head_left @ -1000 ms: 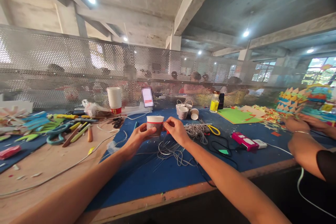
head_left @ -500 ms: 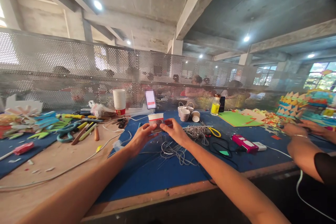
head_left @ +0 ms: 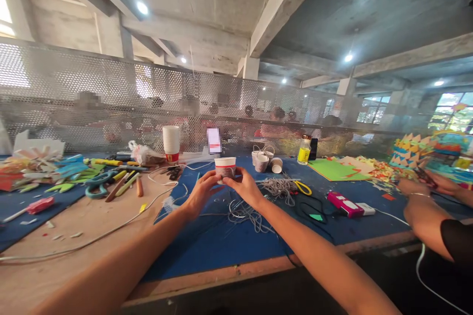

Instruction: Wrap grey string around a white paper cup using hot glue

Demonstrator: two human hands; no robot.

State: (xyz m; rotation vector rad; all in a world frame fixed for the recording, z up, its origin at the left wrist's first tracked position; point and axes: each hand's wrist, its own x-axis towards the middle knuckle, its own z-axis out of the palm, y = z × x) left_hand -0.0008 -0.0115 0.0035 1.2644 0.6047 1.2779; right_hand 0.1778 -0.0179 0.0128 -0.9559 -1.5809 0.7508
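Note:
I hold a small paper cup (head_left: 225, 166), white-rimmed with a red band and grey string wound round its lower part, upright above the blue mat (head_left: 229, 241). My left hand (head_left: 201, 191) grips its left side. My right hand (head_left: 244, 187) pinches its right side, fingertips at the wrapped band. A loose tangle of grey string (head_left: 254, 209) lies on the mat just below and right of my hands.
A stack of white cups (head_left: 171, 142), small wrapped cups (head_left: 263, 161), a yellow bottle (head_left: 304, 149), yellow-handled scissors (head_left: 303, 187), a pink device (head_left: 345, 204) and teal scissors (head_left: 98, 184) sit around. A co-worker's hands (head_left: 424, 192) work at right. A perforated metal screen (head_left: 111, 103) backs the table.
Both hands have lifted the cup slightly and turned it; my right fingers have shifted along the wrapped band. The view has drifted a little.

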